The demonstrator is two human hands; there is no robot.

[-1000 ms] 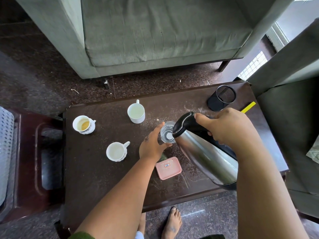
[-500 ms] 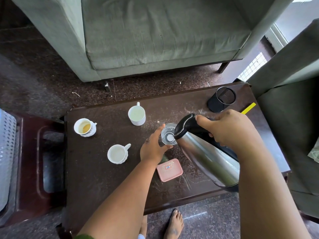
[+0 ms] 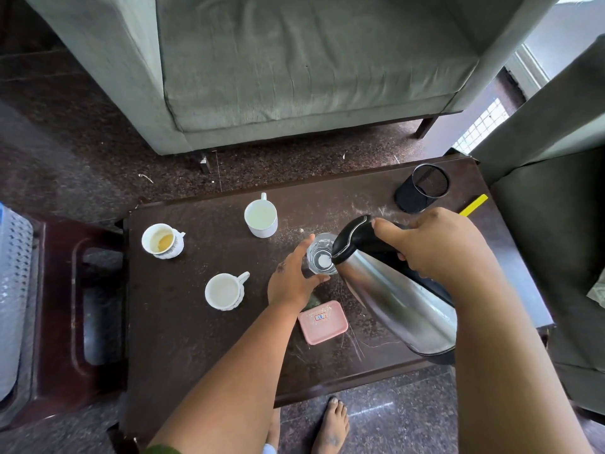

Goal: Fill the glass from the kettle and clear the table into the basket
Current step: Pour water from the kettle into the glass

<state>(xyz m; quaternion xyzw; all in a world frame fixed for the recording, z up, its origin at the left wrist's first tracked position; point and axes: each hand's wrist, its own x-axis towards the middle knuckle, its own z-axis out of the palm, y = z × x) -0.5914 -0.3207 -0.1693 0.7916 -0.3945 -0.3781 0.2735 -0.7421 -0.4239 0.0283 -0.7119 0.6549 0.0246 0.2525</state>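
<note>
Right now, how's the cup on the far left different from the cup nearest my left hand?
The far-left cup holds a little amber liquid; the near cup looks empty and whitish inside. The far-left cup's handle points right, while the near cup's points up-right toward the tall mug. Both are small white cups standing upright on the dark table.

Kettle [image 3: 393, 299]: brushed steel body, glossy black plastic lid. Glass [image 3: 320, 255]: clear, smooth. Tabletop [image 3: 203, 339]: dark wood, scratched, dusty. Cups [image 3: 260, 215]: glazed white ceramic. Sofa [image 3: 294, 60]: matt green cloth. Pen holder [image 3: 422, 188]: black metal mesh.
</note>
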